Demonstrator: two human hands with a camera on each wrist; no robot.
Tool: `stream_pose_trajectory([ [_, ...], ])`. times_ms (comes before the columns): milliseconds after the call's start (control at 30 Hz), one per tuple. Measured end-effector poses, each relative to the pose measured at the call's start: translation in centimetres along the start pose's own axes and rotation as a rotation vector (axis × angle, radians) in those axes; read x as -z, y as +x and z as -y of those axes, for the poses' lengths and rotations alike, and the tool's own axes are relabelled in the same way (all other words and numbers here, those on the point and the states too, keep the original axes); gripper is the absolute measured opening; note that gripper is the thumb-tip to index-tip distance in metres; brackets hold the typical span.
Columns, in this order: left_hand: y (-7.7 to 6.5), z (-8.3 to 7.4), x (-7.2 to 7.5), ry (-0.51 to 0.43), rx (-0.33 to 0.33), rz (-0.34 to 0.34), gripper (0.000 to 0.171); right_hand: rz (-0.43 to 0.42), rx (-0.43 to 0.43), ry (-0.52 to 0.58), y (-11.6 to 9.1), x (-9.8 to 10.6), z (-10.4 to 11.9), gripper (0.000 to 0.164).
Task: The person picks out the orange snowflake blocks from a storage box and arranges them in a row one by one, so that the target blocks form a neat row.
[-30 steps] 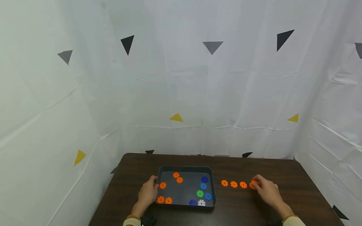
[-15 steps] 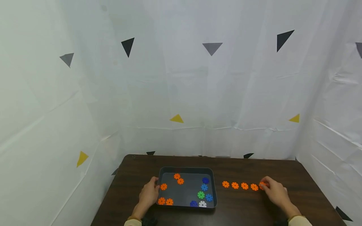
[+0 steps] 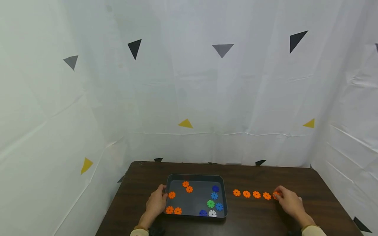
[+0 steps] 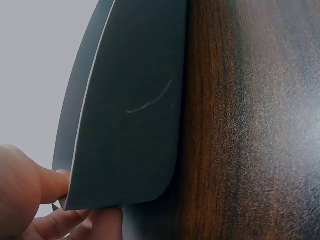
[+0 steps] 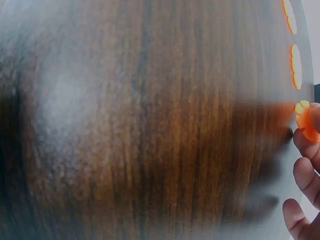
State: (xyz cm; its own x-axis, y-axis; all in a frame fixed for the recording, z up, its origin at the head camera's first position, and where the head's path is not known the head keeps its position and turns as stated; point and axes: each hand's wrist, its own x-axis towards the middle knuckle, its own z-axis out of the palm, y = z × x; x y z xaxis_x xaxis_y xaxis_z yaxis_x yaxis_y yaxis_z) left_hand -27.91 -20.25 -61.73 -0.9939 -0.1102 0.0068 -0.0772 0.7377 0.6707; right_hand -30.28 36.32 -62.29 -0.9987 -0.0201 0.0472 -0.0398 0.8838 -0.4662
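The table (image 3: 251, 218) bears a dark tray (image 3: 193, 203), gripped on its nine-o'clock side by the left hand (image 3: 155, 201). Toward three o'clock, the right hand (image 3: 290, 200), beside a row of four orange discs (image 3: 256, 194), pinches a fifth disc (image 5: 303, 121), seemingly tilted.

The right hand (image 3: 290, 201), cropped in its wrist view, partly hides an orange disc (image 5: 304, 123).

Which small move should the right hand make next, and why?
Probably lower the orange, notched, plastic-looking disc flat and release it: the right hand pinches it, tilted, at the right end of a row of four similar orange discs lying flat on the dark-brown wood-grain table.
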Motion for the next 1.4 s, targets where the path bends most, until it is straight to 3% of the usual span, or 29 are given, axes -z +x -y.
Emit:
stream_pose_trajectory([
  [400,0.0,-0.4,0.1,0.021,0.014,-0.009,0.036,-0.021,-0.009,-0.03,0.0,-0.2,-0.9,0.022],
  [633,0.0,-0.7,0.1,0.038,0.041,0.011,0.035,-0.164,0.014,-0.042,-0.7,-0.2,0.1,0.017],
  [800,0.3,-0.5,0.2,0.04,0.06,0.02,0.035,-0.24,0.096,-0.035,-0.3,-0.9,2.9,0.014],
  [1000,0.2,-0.4,0.4,0.026,0.03,0.026,0.036,-0.231,0.23,-0.044,0.4,-2.1,7.9,0.013],
  [1400,-0.3,-0.5,0.5,0.013,-0.021,-0.004,0.035,-0.222,0.34,0.007,1.2,-4.8,15.5,0.016],
])
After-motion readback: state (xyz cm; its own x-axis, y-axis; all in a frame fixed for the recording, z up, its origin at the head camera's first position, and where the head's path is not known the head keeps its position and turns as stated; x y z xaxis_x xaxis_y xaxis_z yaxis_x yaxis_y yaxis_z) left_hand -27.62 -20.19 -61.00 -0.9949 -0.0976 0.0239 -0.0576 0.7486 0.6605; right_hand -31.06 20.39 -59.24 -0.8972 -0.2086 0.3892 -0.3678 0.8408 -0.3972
